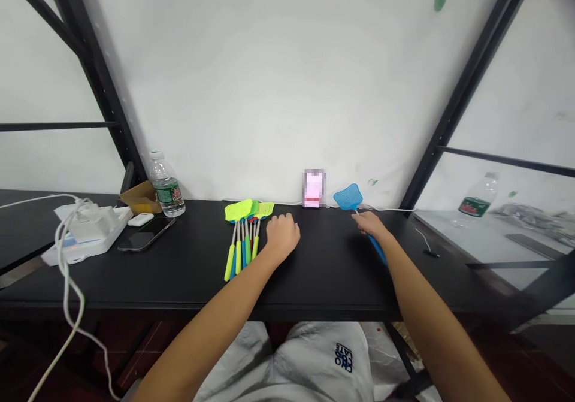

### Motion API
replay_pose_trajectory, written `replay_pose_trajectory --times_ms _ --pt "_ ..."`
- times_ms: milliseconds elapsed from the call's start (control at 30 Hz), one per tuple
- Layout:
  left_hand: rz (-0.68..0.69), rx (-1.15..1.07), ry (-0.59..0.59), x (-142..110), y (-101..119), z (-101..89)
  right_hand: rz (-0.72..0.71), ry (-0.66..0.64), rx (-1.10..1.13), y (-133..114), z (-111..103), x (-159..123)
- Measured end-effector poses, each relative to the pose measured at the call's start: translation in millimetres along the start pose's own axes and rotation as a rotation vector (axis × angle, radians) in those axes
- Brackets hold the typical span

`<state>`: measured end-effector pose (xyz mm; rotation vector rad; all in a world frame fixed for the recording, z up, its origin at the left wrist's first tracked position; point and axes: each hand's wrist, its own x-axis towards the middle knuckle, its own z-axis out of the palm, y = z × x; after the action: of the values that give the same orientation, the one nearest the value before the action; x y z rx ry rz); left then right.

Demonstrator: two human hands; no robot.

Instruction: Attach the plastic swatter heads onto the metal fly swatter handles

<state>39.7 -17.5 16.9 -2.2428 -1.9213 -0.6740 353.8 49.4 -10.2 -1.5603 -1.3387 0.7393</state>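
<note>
Head cam view: hands well apart over a black desk [323,282]. Left hand [282,237] empty, curled on the desktop just beside a bunch of neon-handled fly swatters [242,240]. Right hand [371,225] draped across the handle of a blue fly swatter [348,198], actual grip hard to call from up here, honestly.

A black desk [332,288] — fly swatters [245,240], a phone [146,234], a water bottle [167,186]
</note>
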Motion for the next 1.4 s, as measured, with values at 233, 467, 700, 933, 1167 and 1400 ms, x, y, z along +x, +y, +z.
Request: replay_pose_trajectory --times_ms 233,467,700,933,1167,1400 --pt "-0.158 0.177 0.029 6.4 -16.0 -7.7 0.097 0.031 -0.652 -6.9 -2.5 -6.2" --pt "-0.267 0.226 -0.082 14.1 -22.1 -1.2 0.199 0.144 -0.848 -12.7 -1.9 -13.5" --pt "-0.242 0.264 -0.149 17.4 -27.0 -4.1 0.215 0.141 -0.853 -12.4 -2.0 -13.0" --pt "-0.241 0.243 -0.240 17.2 -28.7 -8.2 0.282 0.105 -0.881 -23.7 -1.7 -21.2" --pt "-0.171 0.168 -0.223 16.8 -28.0 -13.5 0.281 0.114 -0.872 -23.8 -1.3 -20.8" --pt "-0.138 0.123 -0.272 17.9 -28.3 -10.4 0.241 0.122 -0.892 -21.7 -0.5 -19.6"
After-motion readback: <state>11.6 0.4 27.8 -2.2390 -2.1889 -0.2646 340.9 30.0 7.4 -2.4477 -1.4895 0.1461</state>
